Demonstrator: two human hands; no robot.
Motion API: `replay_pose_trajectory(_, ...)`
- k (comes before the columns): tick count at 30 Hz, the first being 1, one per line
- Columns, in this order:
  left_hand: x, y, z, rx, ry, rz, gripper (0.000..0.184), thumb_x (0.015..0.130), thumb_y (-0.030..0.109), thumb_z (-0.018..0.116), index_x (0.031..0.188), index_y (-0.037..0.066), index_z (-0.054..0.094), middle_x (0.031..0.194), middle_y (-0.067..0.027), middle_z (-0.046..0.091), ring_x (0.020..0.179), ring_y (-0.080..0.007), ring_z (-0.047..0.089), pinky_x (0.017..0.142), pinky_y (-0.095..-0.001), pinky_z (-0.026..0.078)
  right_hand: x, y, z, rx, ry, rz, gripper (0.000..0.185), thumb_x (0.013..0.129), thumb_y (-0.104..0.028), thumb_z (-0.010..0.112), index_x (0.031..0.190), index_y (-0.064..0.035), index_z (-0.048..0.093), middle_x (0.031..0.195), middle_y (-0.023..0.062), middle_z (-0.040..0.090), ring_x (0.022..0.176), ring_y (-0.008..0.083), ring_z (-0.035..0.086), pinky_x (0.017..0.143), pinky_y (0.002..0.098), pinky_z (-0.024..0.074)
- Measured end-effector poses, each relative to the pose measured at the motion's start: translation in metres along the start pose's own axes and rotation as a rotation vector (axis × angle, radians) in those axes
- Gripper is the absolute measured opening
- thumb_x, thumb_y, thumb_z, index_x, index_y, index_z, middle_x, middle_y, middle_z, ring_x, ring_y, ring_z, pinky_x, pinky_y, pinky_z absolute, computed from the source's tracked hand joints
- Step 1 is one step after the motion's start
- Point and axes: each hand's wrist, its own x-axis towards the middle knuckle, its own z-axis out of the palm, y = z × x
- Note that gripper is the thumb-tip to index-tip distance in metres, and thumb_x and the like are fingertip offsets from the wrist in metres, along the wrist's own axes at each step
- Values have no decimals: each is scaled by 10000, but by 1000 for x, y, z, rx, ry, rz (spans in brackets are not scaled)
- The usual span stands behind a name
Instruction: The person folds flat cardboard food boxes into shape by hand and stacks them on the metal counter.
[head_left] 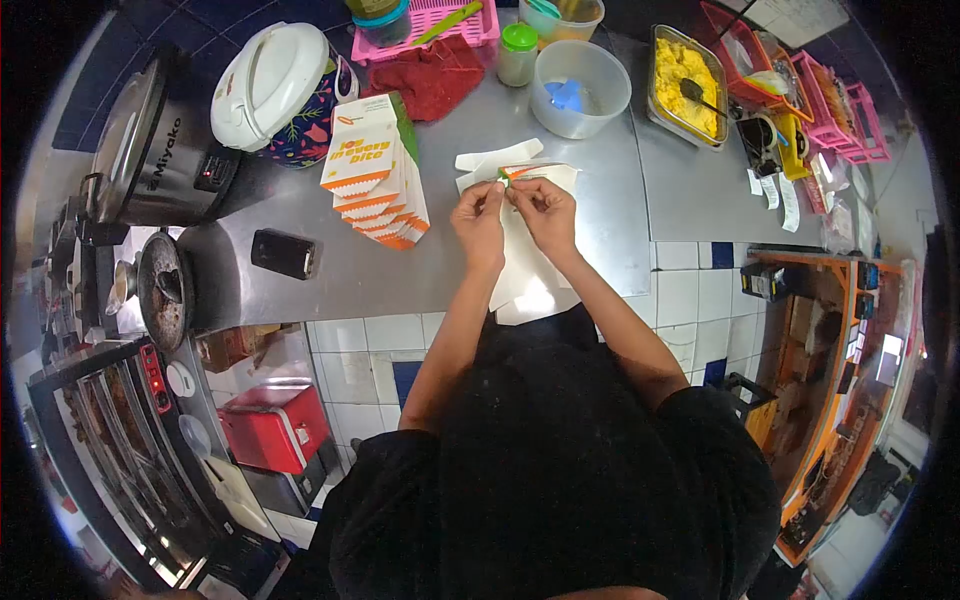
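A partly unfolded white carton (522,262) lies on the steel counter in front of my body. My left hand (478,222) pinches its far part, where a little green and orange print shows. Close beside it, my right hand (545,212) pinches the same part, and the fingertips of both hands nearly meet. To the left, a fanned stack of printed white, orange and green cartons (362,150) rests on the counter.
A black phone (284,254) lies left of the cartons. Beyond my hands stand a clear tub (590,112), a green-lidded jar (517,56) and a red cloth (428,80). A container of yellow food (688,80) is at right, a rice cooker (270,88) at left.
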Motion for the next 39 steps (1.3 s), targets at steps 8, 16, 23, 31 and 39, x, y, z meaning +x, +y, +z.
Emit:
replay_pose_trajectory(8, -6, 20, -4, 528, -181, 434, 160, 913, 56, 621, 1021, -34, 698, 1037, -127, 644, 932, -211, 607, 824, -329, 485, -5, 9, 18, 312, 85, 23, 117, 919, -87, 682, 951, 25, 694, 748, -11, 651, 683, 26, 546, 596, 200, 430)
replay_pose_trajectory(16, -45, 50, 2, 808, -330, 714, 263, 882, 79, 625, 1103, -58, 663, 1175, -184, 551, 1085, -345, 566, 913, -421, 469, 12, -23, 0, 74, 176, 277, 268, 959, -193, 644, 799, 20, 669, 677, -17, 596, 624, 43, 494, 548, 255, 413)
replay_pose_trajectory(23, -84, 61, -31, 1043, -512, 238, 221, 906, 136, 596, 1029, -39, 653, 792, -220, 649, 750, -428, 664, 678, -468, 523, -13, -115, -19, -215, 175, -50, 238, 924, -203, 672, 905, 19, 590, 742, 100, 661, 652, 136, 607, 604, 296, 484)
replay_pose_trajectory(31, -83, 97, -15, 1244, -480, 620, 202, 928, 123, 566, 1081, 49, 675, 896, -165, 692, 814, -338, 679, 694, -430, 545, -39, -141, -31, -458, -60, -7, 331, 861, -218, 728, 1007, 35, 575, 742, 162, 660, 695, 235, 697, 607, 351, 531)
replay_pose_trajectory(39, -65, 114, -22, 1044, -525, 679, 172, 916, 79, 598, 1070, 23, 653, 893, -163, 684, 829, -340, 665, 711, -424, 532, -37, -129, -47, -170, -183, 29, 146, 910, -77, 686, 1016, 22, 671, 801, 37, 692, 708, 53, 616, 637, 232, 506)
